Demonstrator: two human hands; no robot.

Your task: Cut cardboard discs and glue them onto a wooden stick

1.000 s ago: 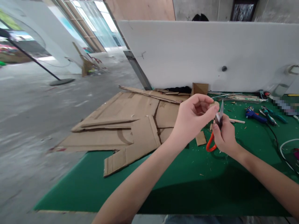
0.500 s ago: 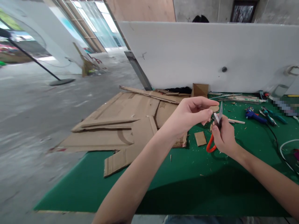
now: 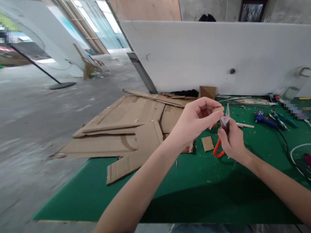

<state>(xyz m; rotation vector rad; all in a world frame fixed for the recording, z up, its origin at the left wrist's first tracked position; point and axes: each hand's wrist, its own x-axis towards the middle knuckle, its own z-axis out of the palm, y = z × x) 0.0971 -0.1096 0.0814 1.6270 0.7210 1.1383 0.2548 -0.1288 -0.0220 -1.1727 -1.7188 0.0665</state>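
Note:
Between the thumb and fingers of my left hand is a small piece of cardboard, mostly covered by the fingers. My right hand grips a pair of scissors with orange handles, blades pointing up and parted. The blades stand just right of the cardboard piece; whether they touch it I cannot tell. Below the hands, a small cardboard rectangle lies flat on the green table.
Large cardboard sheets cover the table's left part and overhang its edge. At the right lie a blue glue gun, pliers and a white cable. Thin sticks lie along the white panel at the back.
The cardboard piece has shifted slightly left, away from the scissor blades, and shows less beyond my left fingers. My right hand keeps its hold on the scissors.

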